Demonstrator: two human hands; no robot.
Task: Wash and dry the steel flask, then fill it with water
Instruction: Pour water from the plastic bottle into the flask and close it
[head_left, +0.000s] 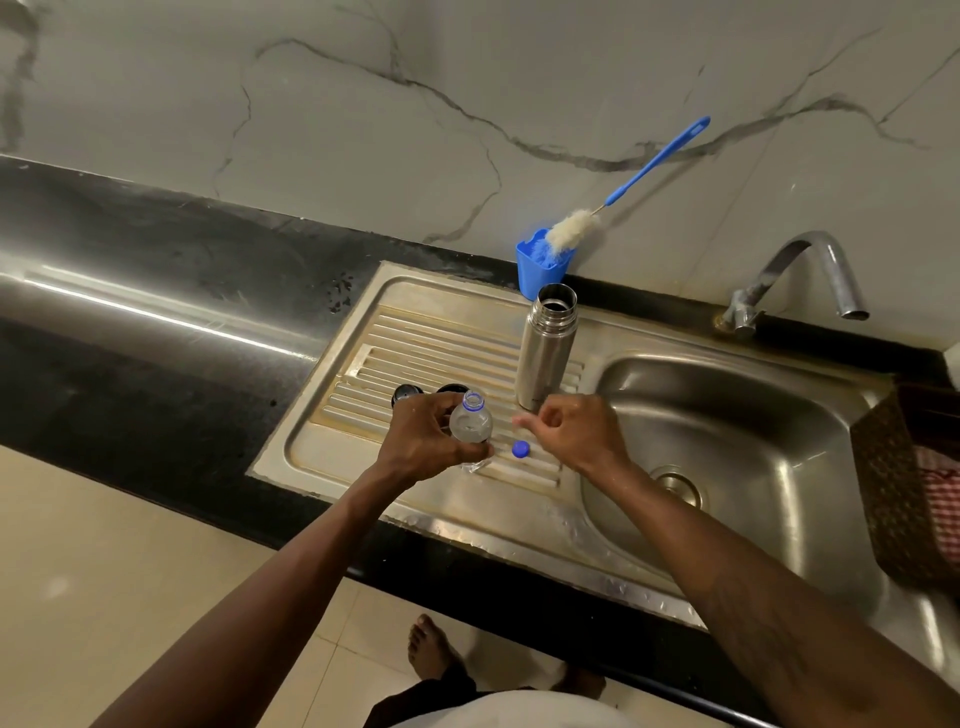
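Note:
The steel flask stands upright and uncapped on the ribbed drainboard, beside the sink basin. My left hand grips a clear plastic water bottle with its mouth open, held upright over the drainboard. The bottle's blue cap lies on the drainboard between my hands. My right hand hovers just right of the cap, near the flask's base, fingers loosely curled and holding nothing. Two dark flask lid parts sit behind my left hand, partly hidden.
A blue holder with a blue-handled bottle brush leans on the marble wall behind the flask. The tap curves over the sink basin. A woven basket with a checked cloth sits at the right edge. Black countertop extends left.

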